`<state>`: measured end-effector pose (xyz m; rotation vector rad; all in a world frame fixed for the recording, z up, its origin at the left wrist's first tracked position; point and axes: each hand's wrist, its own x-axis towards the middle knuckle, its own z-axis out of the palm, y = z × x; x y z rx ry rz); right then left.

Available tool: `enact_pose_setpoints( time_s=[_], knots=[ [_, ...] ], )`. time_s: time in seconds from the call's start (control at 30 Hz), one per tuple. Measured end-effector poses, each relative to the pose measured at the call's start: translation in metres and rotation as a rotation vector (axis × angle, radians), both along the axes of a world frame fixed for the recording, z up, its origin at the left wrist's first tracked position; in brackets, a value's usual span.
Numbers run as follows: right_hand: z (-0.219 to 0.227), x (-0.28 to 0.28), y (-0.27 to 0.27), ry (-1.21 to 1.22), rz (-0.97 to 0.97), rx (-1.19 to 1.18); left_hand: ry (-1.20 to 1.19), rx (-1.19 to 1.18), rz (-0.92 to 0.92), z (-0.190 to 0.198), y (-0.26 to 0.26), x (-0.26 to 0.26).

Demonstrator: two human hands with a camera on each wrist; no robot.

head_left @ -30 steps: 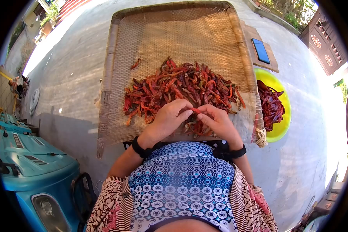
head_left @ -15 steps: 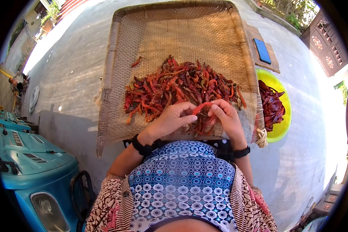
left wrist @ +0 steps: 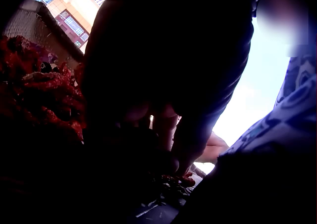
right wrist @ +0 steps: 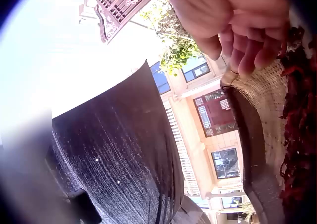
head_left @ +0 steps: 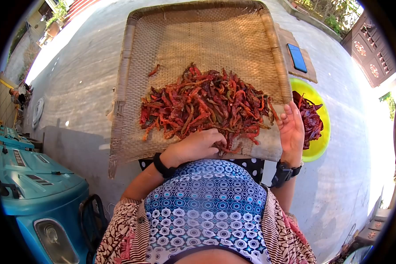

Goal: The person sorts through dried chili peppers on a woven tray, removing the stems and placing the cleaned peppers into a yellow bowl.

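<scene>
Dried red chili peppers (head_left: 207,99) lie heaped on a woven bamboo tray (head_left: 202,39). My left hand (head_left: 200,144) is low at the near side of the heap, fingers bent downward among the front peppers. Its fingertips are hidden in the head view. In the dark left wrist view those fingers reach down by a bit of red pepper (left wrist: 185,179); I cannot tell whether they grip it. My right hand (head_left: 292,130) is over the tray's right edge, palm upward, fingers loosely bent with nothing in them. Beside it stands a yellow-green bowl (head_left: 323,143) of darker, glossy peppers (head_left: 311,121).
A blue phone (head_left: 297,57) lies on cardboard (head_left: 310,70) right of the tray. One stray pepper (head_left: 154,70) sits apart from the heap. A teal vehicle (head_left: 39,185) stands at the left on the concrete floor (head_left: 79,105).
Both hands held a red pepper between them earlier. Since then my right hand has swung right to the tray's edge and turned palm upward, and my left has dropped toward the front peppers.
</scene>
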<state>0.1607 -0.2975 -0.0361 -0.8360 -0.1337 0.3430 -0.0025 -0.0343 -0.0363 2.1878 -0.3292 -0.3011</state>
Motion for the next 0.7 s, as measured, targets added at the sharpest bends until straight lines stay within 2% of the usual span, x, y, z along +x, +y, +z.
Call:
enact_pose_setpoints(
  time_s=[0.1, 0.2, 0.33, 0.43, 0.5, 0.57, 0.63, 0.7],
  knots=[
    [-0.003, -0.012, 0.009, -0.168, 0.316, -0.493, 0.033, 0.062, 0.039, 0.005, -0.005, -0.001],
    [0.0, -0.025, 0.024, -0.204, 0.538, -0.654, 0.009, 0.101, 0.052, 0.003, -0.006, 0.0],
    [0.008, -0.035, 0.035, -0.233, 0.578, -0.65, -0.118, 0.131, 0.086, -0.007, -0.004, 0.001],
    [0.008, -0.037, 0.035, -0.366, 0.58, -0.699, -0.219, 0.022, 0.183, -0.005, -0.004, 0.002],
    [0.003, -0.04, 0.035, -0.444, 0.539, -0.761, -0.196, -0.074, 0.247, -0.001, -0.003, 0.004],
    [0.012, -0.044, 0.038, -0.509, 0.58, -0.843, -0.194, -0.148, 0.31, 0.001, -0.002, 0.005],
    [0.009, -0.047, 0.041, -0.39, 0.624, -0.804, -0.293, -0.098, 0.313, -0.006, -0.001, 0.005],
    [0.006, -0.05, 0.045, -0.37, 0.586, -0.798, -0.297, -0.101, 0.373, -0.013, -0.003, 0.004]
  ],
)
